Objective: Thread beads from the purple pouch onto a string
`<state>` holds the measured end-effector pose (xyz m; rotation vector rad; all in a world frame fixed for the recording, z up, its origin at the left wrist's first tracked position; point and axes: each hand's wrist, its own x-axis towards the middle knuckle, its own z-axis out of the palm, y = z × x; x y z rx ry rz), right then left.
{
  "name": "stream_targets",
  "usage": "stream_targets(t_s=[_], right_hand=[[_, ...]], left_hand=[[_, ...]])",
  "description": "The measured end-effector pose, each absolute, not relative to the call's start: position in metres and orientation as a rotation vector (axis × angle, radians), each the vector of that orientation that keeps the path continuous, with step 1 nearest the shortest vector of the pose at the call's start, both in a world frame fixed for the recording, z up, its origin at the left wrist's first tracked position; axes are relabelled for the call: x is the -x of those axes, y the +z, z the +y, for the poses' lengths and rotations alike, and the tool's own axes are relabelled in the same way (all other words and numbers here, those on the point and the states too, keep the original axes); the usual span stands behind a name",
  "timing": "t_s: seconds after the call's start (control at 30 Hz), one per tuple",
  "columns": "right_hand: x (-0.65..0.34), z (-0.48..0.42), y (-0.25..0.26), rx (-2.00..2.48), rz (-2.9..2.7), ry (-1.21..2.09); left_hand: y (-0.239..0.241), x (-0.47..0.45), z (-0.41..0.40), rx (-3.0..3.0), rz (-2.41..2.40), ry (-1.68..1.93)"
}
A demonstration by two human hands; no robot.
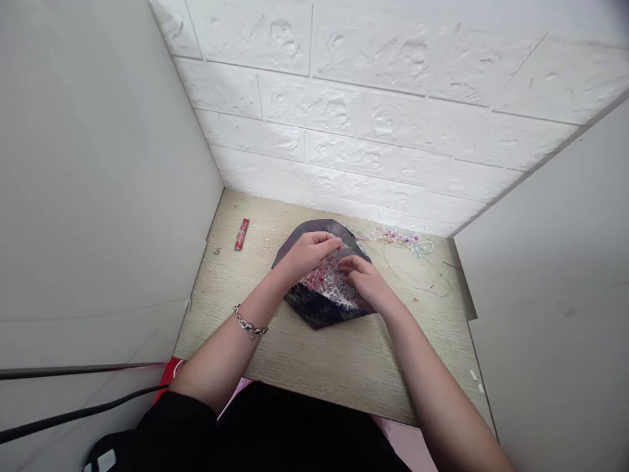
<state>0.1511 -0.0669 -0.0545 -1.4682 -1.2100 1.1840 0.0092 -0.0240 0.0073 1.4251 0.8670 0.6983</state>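
Note:
A dark tray-like dish (314, 311) lies in the middle of the small wooden table (344, 367) and holds a heap of tiny pink and clear beads (328, 280). My left hand (307, 252), with a chain bracelet on its wrist, hovers over the beads with fingertips pinched together on something too small to name. My right hand (363, 278) rests on the dish's right side, fingers curled down into the beads. The two hands almost meet above the heap.
A red tube (241, 234) lies at the back left of the table. A finished strand of pale beads (400, 238) and loose thin wire (417, 278) lie at the back right. White panels close in left and right, a white brick wall behind.

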Motion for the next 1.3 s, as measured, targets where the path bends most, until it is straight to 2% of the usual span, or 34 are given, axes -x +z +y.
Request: stream_targets(t_s=[0.23,0.37,0.6,1.07,1.3], right_hand=[[-0.161,-0.068,-0.044,1.603,-1.532,0.46],[-0.161,-0.069,-0.045,1.658,-1.774,0.247],[-0.158,-0.071,-0.056,1.817,-2.071,0.275],[-0.161,-0.077,-0.053,1.792,-2.144,0.376],[-0.165,-0.071,-0.05,1.74,-2.054,0.182]], left_hand=[[0.006,-0.008,-0.023,-1.454,0.893,0.727],[0.008,-0.009,-0.024,-1.505,0.935,0.728],[0.01,-0.01,-0.027,-1.583,0.966,0.708],[0.004,-0.011,-0.025,-1.703,0.956,0.671],[0.003,-0.01,-0.025,-1.722,0.971,0.67]])
